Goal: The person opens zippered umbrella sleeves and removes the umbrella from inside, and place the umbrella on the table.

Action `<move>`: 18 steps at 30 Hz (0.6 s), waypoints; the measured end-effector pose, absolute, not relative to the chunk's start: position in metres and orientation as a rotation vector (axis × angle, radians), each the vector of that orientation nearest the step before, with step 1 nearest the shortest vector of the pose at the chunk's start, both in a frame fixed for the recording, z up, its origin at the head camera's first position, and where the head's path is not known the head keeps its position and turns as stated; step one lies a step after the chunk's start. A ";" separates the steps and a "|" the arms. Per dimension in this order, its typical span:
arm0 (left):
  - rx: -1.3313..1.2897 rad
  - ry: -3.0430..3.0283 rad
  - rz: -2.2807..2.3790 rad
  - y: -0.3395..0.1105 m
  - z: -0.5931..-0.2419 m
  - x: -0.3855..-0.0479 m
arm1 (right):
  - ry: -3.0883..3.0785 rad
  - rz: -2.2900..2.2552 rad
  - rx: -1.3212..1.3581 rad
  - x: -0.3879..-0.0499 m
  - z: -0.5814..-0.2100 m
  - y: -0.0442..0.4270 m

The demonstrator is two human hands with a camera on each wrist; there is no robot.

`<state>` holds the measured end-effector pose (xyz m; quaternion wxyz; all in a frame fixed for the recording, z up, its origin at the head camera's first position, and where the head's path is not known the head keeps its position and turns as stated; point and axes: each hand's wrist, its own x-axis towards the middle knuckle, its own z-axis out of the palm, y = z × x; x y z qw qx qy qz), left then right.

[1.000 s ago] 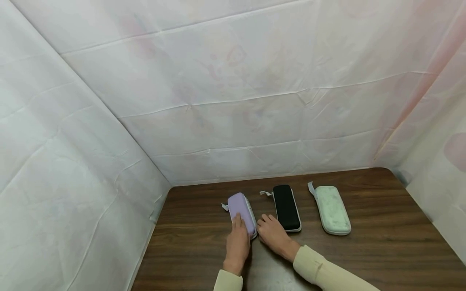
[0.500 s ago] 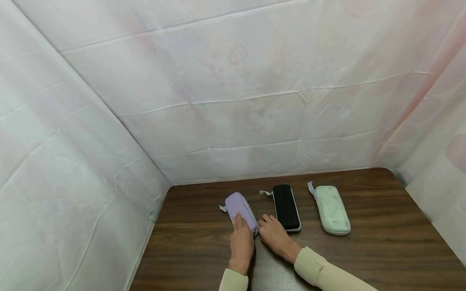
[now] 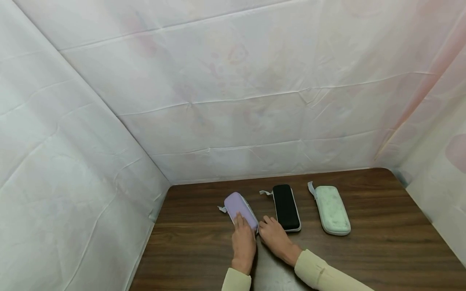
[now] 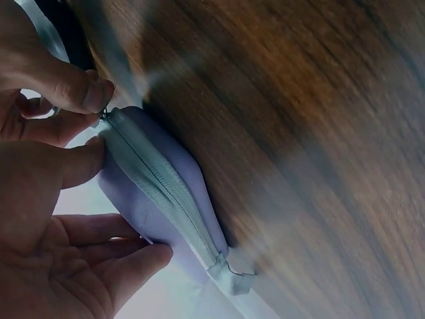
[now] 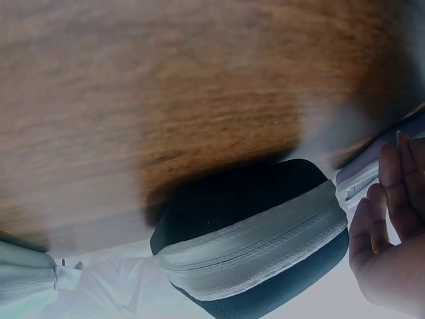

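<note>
Left of the black zippered case (image 3: 286, 207), we grip the lilac zippered case (image 3: 238, 204) with our left hand (image 3: 243, 244), while our right hand (image 3: 275, 236) pinches its zipper pull (image 4: 104, 114). A mint-green case (image 3: 333, 210) lies right of the black one.

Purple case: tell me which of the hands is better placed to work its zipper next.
Probably the right hand: its thumb and finger pinch at the near end of the zipper. The left hand holds the purple case, so it seems better suited to steadying.
</note>
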<state>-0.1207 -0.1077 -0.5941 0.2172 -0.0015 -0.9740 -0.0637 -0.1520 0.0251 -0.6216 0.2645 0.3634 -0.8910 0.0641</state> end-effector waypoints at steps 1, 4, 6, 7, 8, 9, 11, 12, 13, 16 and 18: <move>-0.001 -2.696 -0.173 -0.107 -0.595 -0.121 | -2.407 0.175 0.981 -0.152 -0.622 0.025; 0.015 -2.703 -0.159 -0.106 -0.596 -0.122 | -2.397 0.178 0.979 -0.151 -0.623 0.024; 0.029 -2.711 -0.156 -0.105 -0.595 -0.122 | -2.385 0.180 0.976 -0.151 -0.623 0.023; 0.037 -2.716 -0.154 -0.104 -0.596 -0.122 | -2.379 0.180 0.974 -0.150 -0.624 0.023; 0.046 -2.719 -0.153 -0.103 -0.596 -0.123 | -2.372 0.183 0.971 -0.150 -0.623 0.023; 0.053 -2.722 -0.154 -0.103 -0.596 -0.123 | -2.363 0.187 0.969 -0.150 -0.623 0.022; 0.064 -2.724 -0.156 -0.102 -0.597 -0.123 | -2.349 0.196 0.966 -0.149 -0.623 0.022; 0.065 -2.723 -0.154 -0.102 -0.597 -0.123 | -2.342 0.199 0.965 -0.149 -0.622 0.021; 0.064 -2.719 -0.150 -0.101 -0.597 -0.124 | -2.340 0.200 0.964 -0.148 -0.622 0.021; 0.031 -2.696 -0.139 -0.104 -0.599 -0.125 | -2.344 0.183 0.970 -0.148 -0.620 0.021; -0.024 -2.683 -0.138 -0.109 -0.600 -0.126 | -2.357 0.161 0.973 -0.149 -0.619 0.022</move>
